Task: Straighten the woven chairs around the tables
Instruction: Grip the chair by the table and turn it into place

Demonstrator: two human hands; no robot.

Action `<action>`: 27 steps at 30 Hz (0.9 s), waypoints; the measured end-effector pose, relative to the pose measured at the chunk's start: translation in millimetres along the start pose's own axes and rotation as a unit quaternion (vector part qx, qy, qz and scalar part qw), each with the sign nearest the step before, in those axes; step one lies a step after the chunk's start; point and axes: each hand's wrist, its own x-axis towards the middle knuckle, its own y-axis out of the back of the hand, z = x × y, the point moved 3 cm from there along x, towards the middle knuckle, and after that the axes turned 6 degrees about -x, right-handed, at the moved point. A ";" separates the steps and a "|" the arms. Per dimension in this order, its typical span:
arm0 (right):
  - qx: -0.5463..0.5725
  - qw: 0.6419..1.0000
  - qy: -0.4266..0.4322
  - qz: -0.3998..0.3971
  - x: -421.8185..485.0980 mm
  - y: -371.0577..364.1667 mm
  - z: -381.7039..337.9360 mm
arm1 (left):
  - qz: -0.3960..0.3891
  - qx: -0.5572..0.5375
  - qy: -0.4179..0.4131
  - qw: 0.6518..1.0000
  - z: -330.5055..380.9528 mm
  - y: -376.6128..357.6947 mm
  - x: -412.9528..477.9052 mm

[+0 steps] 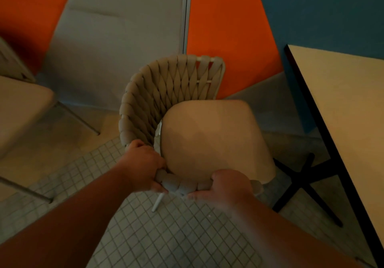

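A beige woven chair (172,84) with a padded cream seat stands in the middle of the view, its curved backrest wrapping round the left and near side. My left hand (143,163) grips the woven rim at the near left. My right hand (226,186) grips the same rim a little to the right, fingers curled under it. The chair's seat points toward the cream-topped table (340,109) at the right, whose black edge lies just beyond the seat's right corner.
A second cream chair (22,109) with thin metal legs stands at the left edge. The table's black cross base (301,176) sits on the floor beside the chair's right side. Small white floor tiles lie underfoot; orange, grey and blue wall panels stand behind.
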 end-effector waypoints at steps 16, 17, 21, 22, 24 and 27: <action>0.005 0.996 0.076 -0.046 14.8 -11.0 -5.2 | 0.351 -0.593 0.396 0.607 8.5 -34.8 0.5; -0.001 0.996 0.076 -0.048 14.1 -9.6 -5.2 | 0.348 -0.593 0.396 0.609 9.1 -34.1 0.4; -0.009 0.997 0.058 -0.055 -1.6 -10.5 -7.8 | 0.331 -0.583 0.391 0.630 11.4 -28.1 -2.0; -0.006 0.997 0.053 -0.054 -5.6 -13.4 -8.6 | 0.321 -0.578 0.391 0.640 12.8 -27.7 -3.1; -0.006 0.997 0.048 -0.055 -11.6 -17.7 -7.9 | 0.303 -0.571 0.388 0.657 15.4 -26.7 -1.8; -0.003 0.998 0.036 -0.048 -16.3 -20.6 -1.0 | 0.288 -0.566 0.382 0.671 22.3 -26.0 2.7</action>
